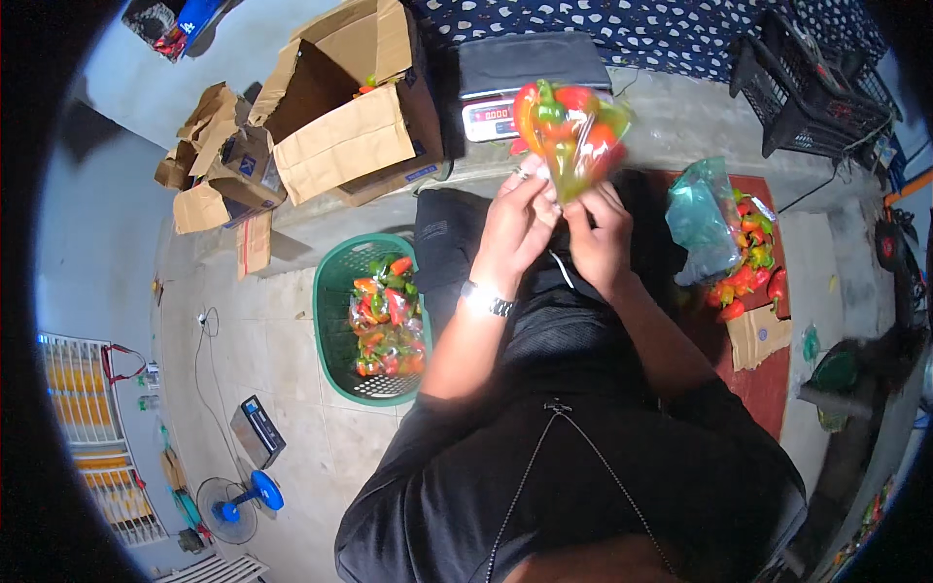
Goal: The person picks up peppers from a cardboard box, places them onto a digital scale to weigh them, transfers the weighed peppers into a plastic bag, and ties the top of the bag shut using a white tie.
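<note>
Between my two hands is a clear plastic bag of red and green peppers [572,131], its narrow gathered end pointing down towards me. My left hand [521,218] pinches that gathered end from the left and wears a ring and a metal watch. From the right, my right hand [601,237] has its fingers on the same end. The bag hangs in front of a digital scale [536,65] with a lit display. To the left, a green plastic basket [324,321] holds several bagged peppers [390,313]. Loose peppers [754,240] lie on the right beside a green plastic bag [700,218].
Open cardboard boxes [342,153] stand at the upper left, with black plastic crates [809,95] at the upper right. A torn cardboard piece [759,337] lies on the red board [751,401]. An electric fan [229,510] and a small box [259,431] are on the tiled floor.
</note>
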`<action>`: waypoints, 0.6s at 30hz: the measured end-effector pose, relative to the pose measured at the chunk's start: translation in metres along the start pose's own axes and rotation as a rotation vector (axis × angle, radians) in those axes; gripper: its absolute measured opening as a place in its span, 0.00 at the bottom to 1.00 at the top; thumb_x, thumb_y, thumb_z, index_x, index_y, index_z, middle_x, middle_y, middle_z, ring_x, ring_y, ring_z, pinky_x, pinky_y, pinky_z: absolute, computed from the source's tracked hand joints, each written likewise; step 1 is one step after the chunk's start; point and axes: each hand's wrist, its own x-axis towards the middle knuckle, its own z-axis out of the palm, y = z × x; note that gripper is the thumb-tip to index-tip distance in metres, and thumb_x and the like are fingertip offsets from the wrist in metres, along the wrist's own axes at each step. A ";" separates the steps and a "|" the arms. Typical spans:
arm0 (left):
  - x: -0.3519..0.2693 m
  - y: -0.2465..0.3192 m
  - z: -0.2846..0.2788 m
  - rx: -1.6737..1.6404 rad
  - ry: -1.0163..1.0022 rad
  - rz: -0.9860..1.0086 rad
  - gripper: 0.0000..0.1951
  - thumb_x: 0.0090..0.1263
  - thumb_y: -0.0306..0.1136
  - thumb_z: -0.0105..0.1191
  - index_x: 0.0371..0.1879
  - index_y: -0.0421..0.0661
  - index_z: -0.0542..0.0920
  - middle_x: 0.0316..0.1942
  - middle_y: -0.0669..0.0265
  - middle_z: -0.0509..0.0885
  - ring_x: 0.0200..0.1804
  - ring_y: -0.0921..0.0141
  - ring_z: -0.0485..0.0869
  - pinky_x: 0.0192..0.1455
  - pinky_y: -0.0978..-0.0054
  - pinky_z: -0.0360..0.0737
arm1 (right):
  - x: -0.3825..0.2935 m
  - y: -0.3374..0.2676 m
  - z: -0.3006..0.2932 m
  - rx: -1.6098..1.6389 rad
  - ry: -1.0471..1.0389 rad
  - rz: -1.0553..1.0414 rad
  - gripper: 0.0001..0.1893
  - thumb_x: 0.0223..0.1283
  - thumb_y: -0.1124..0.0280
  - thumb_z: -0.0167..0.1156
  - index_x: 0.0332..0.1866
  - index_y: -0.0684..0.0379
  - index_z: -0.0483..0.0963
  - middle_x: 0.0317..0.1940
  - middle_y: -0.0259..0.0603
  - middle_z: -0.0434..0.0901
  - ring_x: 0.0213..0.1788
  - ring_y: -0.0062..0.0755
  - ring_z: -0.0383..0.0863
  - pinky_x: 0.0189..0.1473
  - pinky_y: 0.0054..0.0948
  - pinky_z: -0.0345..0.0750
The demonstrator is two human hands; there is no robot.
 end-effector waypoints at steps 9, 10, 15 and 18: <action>-0.017 0.025 -0.004 0.659 -0.187 0.034 0.12 0.76 0.22 0.56 0.56 0.35 0.82 0.53 0.56 0.89 0.61 0.65 0.85 0.67 0.68 0.79 | 0.024 -0.003 -0.050 0.234 -0.312 0.158 0.07 0.63 0.70 0.68 0.43 0.59 0.86 0.35 0.42 0.86 0.38 0.35 0.87 0.42 0.34 0.80; -0.016 0.022 0.000 0.819 -0.136 0.118 0.12 0.76 0.22 0.57 0.56 0.35 0.82 0.54 0.57 0.88 0.60 0.68 0.85 0.67 0.70 0.78 | 0.024 -0.003 -0.045 0.166 -0.231 0.110 0.06 0.62 0.70 0.69 0.42 0.58 0.86 0.32 0.43 0.84 0.37 0.38 0.87 0.41 0.36 0.80; -0.016 0.010 -0.005 0.916 -0.016 0.052 0.11 0.78 0.24 0.56 0.55 0.36 0.84 0.55 0.59 0.88 0.57 0.72 0.84 0.66 0.72 0.78 | 0.022 0.004 -0.028 -0.020 -0.015 -0.098 0.03 0.60 0.72 0.68 0.36 0.57 0.82 0.32 0.45 0.81 0.35 0.50 0.83 0.38 0.44 0.79; -0.021 0.007 -0.007 0.927 0.023 0.079 0.09 0.78 0.23 0.56 0.51 0.36 0.86 0.55 0.59 0.88 0.54 0.72 0.85 0.61 0.74 0.79 | 0.019 0.004 -0.027 -0.067 -0.008 -0.154 0.01 0.61 0.74 0.65 0.36 0.57 0.80 0.33 0.46 0.81 0.37 0.53 0.82 0.41 0.45 0.79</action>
